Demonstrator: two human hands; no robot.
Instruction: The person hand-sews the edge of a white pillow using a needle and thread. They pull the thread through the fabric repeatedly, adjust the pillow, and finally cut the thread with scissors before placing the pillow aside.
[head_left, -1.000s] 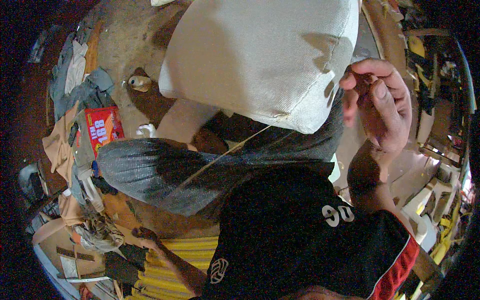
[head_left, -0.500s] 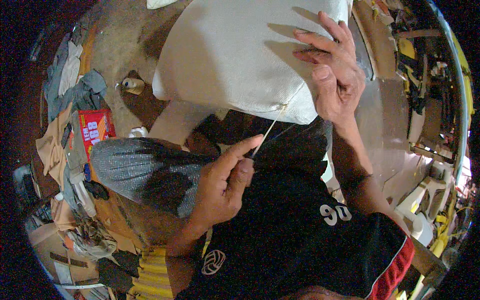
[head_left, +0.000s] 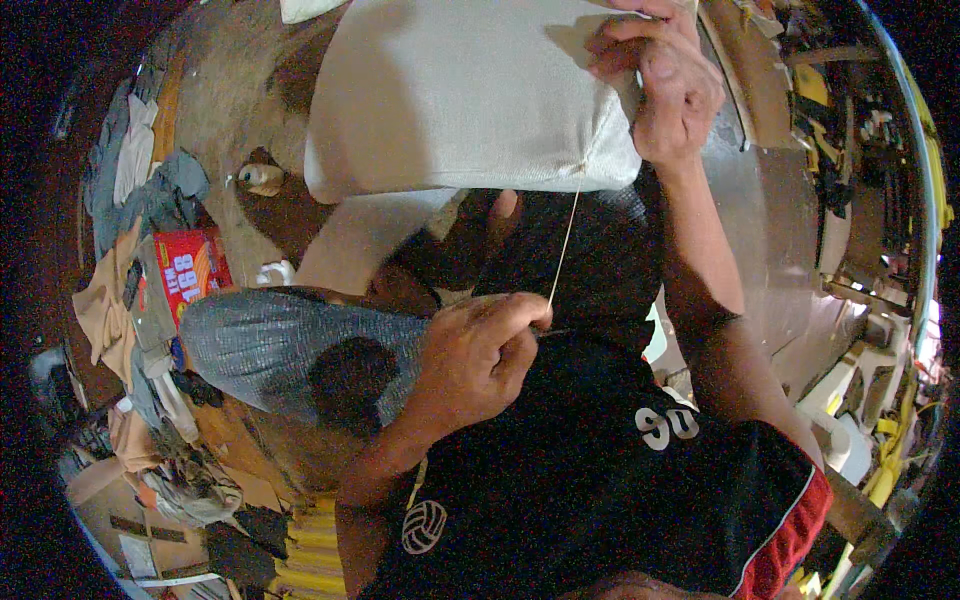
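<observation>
A white fabric cushion [head_left: 420, 100] is at the top of the view, with a puckered seam near its lower right corner. A thin cream thread [head_left: 565, 245] runs taut from that seam down to my left hand [head_left: 485, 355], whose fingers are closed on it. My right hand [head_left: 670, 95] lies at the cushion's upper right, fingers bent over the fabric, their grip partly hard to make out. My leg in grey fabric [head_left: 260, 350] lies below the cushion.
At the left are heaped cloth scraps [head_left: 105, 310], a red printed packet [head_left: 190, 262] and a thread spool [head_left: 260, 178] on the worn floor [head_left: 220, 120]. Yellow corrugated material [head_left: 310, 550] is at the bottom. Cluttered shelving and pale plastic items [head_left: 860, 390] line the right.
My left hand has come up from the lower left and now holds the thread. My right hand has moved upward onto the cushion, whose lower edge has risen.
</observation>
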